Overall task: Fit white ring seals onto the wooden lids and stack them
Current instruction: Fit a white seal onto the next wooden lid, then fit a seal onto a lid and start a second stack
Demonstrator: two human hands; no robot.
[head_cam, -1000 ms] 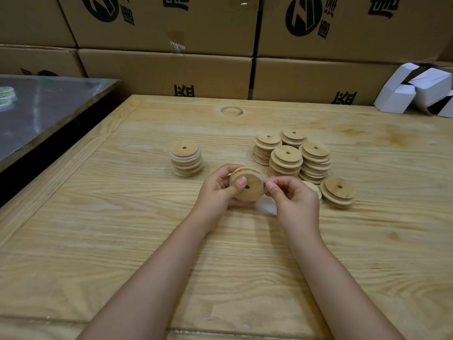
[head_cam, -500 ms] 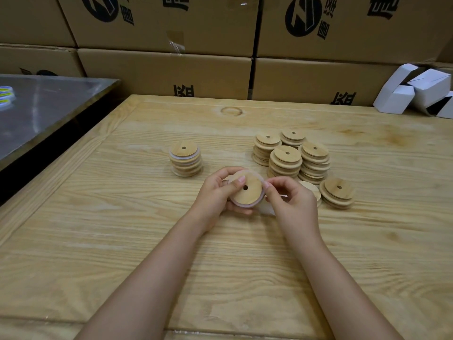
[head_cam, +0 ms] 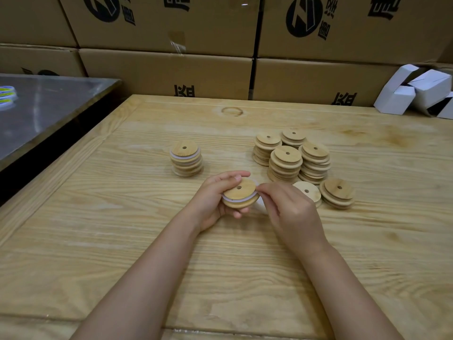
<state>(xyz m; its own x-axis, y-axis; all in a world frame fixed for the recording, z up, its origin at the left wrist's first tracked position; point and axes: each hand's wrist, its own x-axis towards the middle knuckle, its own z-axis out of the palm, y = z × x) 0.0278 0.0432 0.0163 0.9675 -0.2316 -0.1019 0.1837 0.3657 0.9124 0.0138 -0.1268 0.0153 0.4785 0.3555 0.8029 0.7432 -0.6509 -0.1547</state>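
Far left: a grey steel-topped bench (head_cam: 49, 104) stands beside the table with a dark gap between them. Banded rolls (head_cam: 6, 96) lie at its left edge, too cropped to name.
Back wall: brown cardboard cartons (head_cam: 166, 72) with black printed logos are stacked in rows along the table's far side.
Surface: a pale wooden table (head_cam: 122, 229) with bold grain and a framed border. A ring-shaped knot (head_cam: 231, 111) lies near its far edge.
Left stack: a finished pile (head_cam: 186, 159) of lids stands alone. A white band shows under its top lid.
Left hand (head_cam: 213, 200): it grips the wooden lid (head_cam: 241, 196) just above the table, the thumb over the far rim and the fingers curled beneath.
Seal: the white ring seal (head_cam: 228, 198) sits around the held lid's step and shows along its near and left edge.
Right hand (head_cam: 294, 212): its fingertips (head_cam: 259, 190) pinch the seal at the lid's right rim.
Lid cluster (head_cam: 291, 155): four tall stacks of bare lids stand touching, behind the hands.
Loose lid (head_cam: 307, 192): it lies flat, partly hidden behind the right hand.
Short stack (head_cam: 338, 193): it stands just beside that lid.
Far right: small white boxes (head_cam: 416, 92) lie tumbled against the cartons.
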